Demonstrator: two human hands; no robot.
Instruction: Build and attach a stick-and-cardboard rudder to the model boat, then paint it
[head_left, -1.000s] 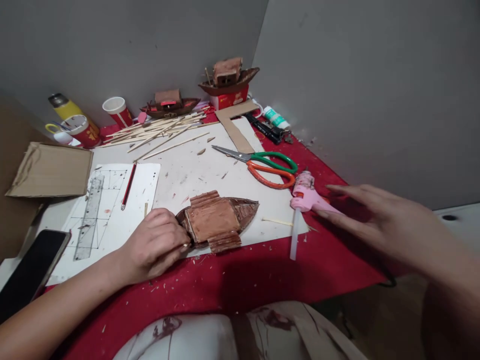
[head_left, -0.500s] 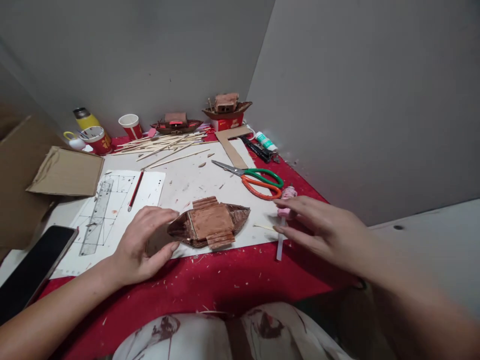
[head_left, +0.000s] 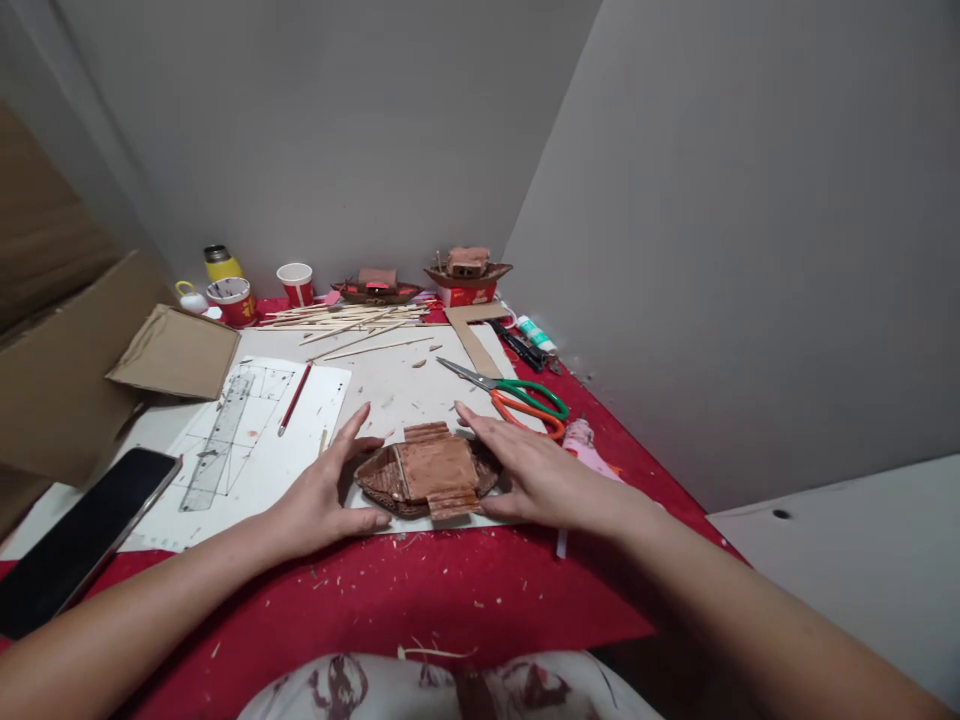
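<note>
As left hand (head_left: pixel 319 502) (nine o'clock) and right hand (head_left: pixel 546 482) (three), fingers wide, flank the near boat (head_left: pixel 435 470), the step seems positioning. Gripping needs narrowing.

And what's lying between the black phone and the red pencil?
In the head view, a clear ruler lies between the phone and the pencil, on a white sheet with drawn lines.

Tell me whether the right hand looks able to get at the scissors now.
Probably yes: the scissors lie just beyond the right hand, with nothing seen lying on them, though that hand is spread around one end of the model boat.
</note>
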